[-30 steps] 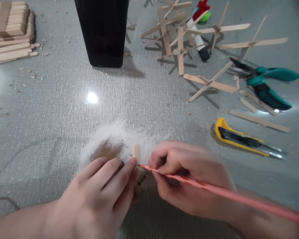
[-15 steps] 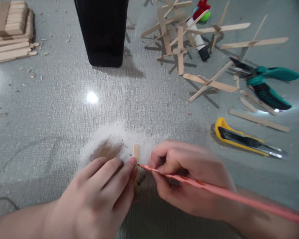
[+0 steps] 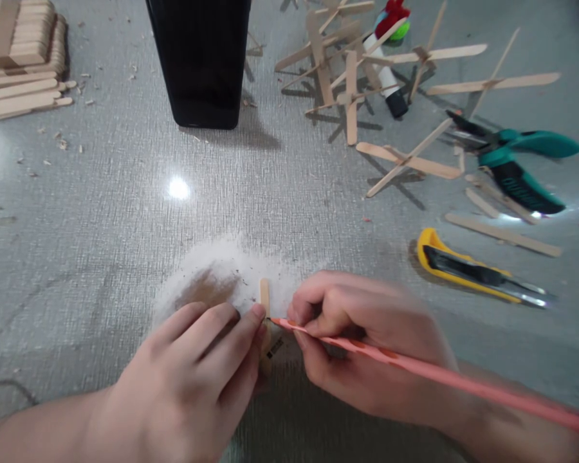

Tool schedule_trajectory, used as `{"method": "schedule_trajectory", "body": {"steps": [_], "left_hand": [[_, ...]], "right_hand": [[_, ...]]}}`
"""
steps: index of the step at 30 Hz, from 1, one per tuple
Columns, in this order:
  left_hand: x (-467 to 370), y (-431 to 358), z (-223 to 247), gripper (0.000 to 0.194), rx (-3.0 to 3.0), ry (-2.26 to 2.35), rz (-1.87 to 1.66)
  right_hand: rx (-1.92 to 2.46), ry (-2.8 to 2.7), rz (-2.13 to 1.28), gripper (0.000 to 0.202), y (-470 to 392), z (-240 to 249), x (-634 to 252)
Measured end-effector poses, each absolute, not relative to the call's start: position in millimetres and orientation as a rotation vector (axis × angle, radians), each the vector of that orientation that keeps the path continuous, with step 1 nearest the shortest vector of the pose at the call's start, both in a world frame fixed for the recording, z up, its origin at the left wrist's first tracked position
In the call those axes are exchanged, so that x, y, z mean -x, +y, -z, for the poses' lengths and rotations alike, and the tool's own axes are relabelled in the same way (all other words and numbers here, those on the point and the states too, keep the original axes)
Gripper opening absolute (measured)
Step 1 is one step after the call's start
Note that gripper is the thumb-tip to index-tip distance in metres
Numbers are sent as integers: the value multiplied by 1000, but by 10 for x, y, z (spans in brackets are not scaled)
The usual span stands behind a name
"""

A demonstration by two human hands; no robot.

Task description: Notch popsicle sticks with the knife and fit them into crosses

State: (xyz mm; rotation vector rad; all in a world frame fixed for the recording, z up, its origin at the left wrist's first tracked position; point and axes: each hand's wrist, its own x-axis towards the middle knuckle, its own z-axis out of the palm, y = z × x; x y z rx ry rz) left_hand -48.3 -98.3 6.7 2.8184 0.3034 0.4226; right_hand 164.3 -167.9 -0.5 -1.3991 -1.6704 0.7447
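A short wooden craft stick stands lengthwise in front of me, its lower part partly covered by fingers. My left hand is closed on it, thumb and fingertips pinching its left side. In my right hand is a pink pencil, gripped near the point. The pencil tip touches the stick beside my left fingertips. Under the stick lies a whitish, worn patch with a brown area, and small dark print shows near the stick's lower end.
A black phone-like slab stands at the back. Bundled craft sticks lie far left. Crossed-stick pieces, a white tube, green-handled pliers and a yellow utility knife are on the right. Wood chips dot the table.
Almost nothing differs: both hands, the pencil and the stick keep their places. The view has shifted very slightly.
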Motion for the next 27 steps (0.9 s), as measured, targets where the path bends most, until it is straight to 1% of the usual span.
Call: {"method": "schedule_trajectory", "body": {"steps": [9,13,27], "left_hand": [[470,-983,-91,19,-2763,379,-424],[448,-972,-97,14,-2738,423,-417],[425,-959,-103,15,-2722,438,-423]], "right_hand": [[1416,-1656,-762,24,-1690,2,-1626],[1427,-1663,-754,25,-1691,9,-1629],[1427,-1647,-779,25,-1678,-9,-1622]]}}
